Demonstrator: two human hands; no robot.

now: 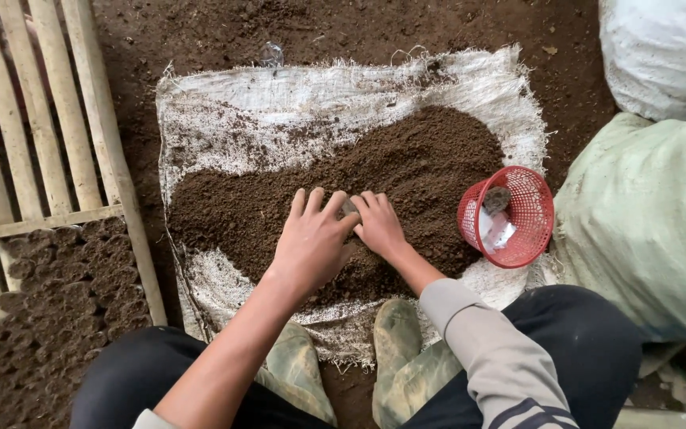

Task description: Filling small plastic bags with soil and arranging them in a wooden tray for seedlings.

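A heap of dark brown soil (pixel 406 171) lies on a white woven sack (pixel 279 111) spread on the ground. My left hand (pixel 311 242) rests palm down on the soil, fingers spread. Beside it, touching at the fingertips, my right hand (pixel 379 225) presses on the soil. Between the two hands a small pale object (pixel 348 209) shows, mostly hidden; what it is I cannot tell. Whether either hand grips it is unclear.
A red plastic basket (pixel 510 214) lies tilted at the right of the heap with small clear bags inside. A wooden slatted rack (pixel 49 135) at the left holds several soil-filled tubes (pixel 65 294). Large filled sacks (pixel 653 206) stand at the right. My boots (pixel 395 338) rest on the sack's near edge.
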